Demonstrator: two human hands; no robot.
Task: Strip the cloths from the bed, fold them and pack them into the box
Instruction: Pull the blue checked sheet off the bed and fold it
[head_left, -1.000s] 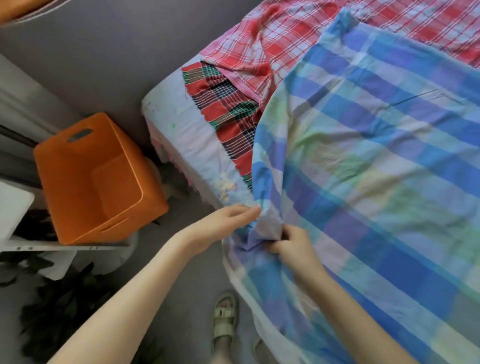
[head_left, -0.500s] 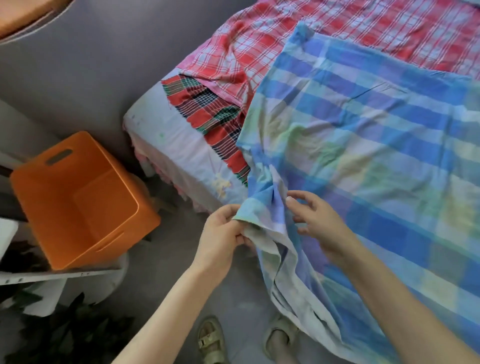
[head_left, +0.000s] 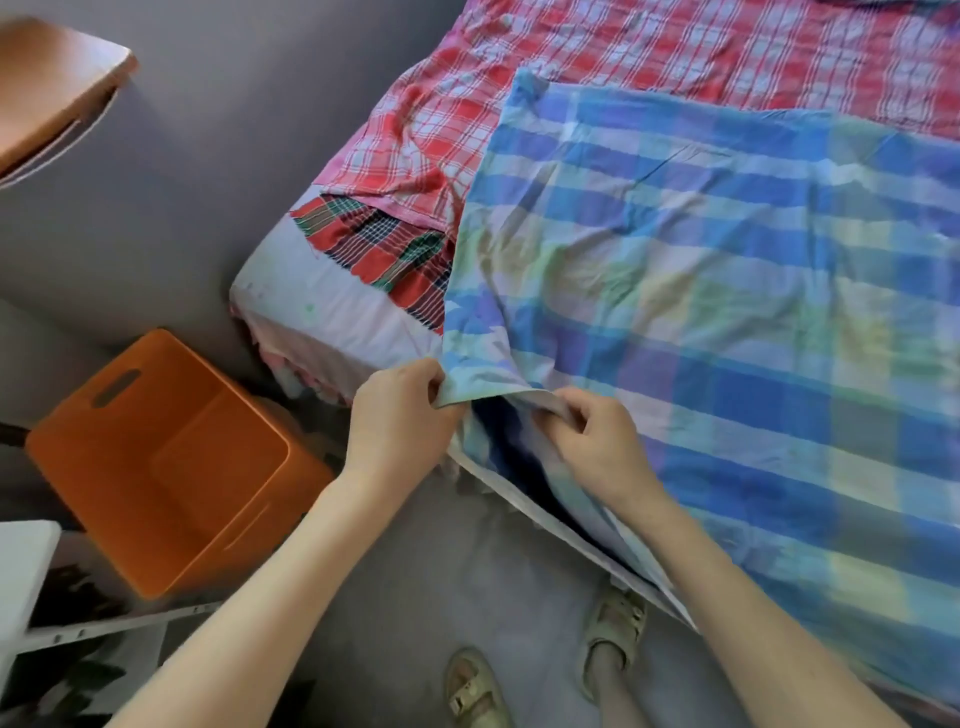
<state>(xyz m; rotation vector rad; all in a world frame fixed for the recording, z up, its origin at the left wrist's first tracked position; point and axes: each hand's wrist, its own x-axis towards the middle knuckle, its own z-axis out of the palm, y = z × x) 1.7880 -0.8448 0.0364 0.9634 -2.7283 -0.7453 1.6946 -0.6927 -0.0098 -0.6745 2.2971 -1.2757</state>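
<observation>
A blue, green and white checked cloth (head_left: 727, 291) lies spread over the bed. My left hand (head_left: 400, 421) pinches its near corner at the bed's edge. Just to the right, my right hand (head_left: 592, 441) grips the cloth's near hem, lifting it off the layer below. Under it lies a red and white plaid cloth (head_left: 597, 57), reaching to the far side. A darker red and green tartan cloth (head_left: 379, 244) peeks out between them. The orange plastic box (head_left: 171, 462) stands open and empty on the floor to the left of the bed.
The bed's pale sheet (head_left: 322, 312) shows at the near left corner. My sandalled feet (head_left: 608, 629) stand on the grey floor beside the bed. A wooden chair seat (head_left: 47, 88) is at the top left, a white shelf (head_left: 21, 566) and dark plants at the bottom left.
The bunched corner of the blue cloth has been spread out flat along the bed's edge. My right hand went from loosely touching the cloth to gripping its hem. The view shifted right.
</observation>
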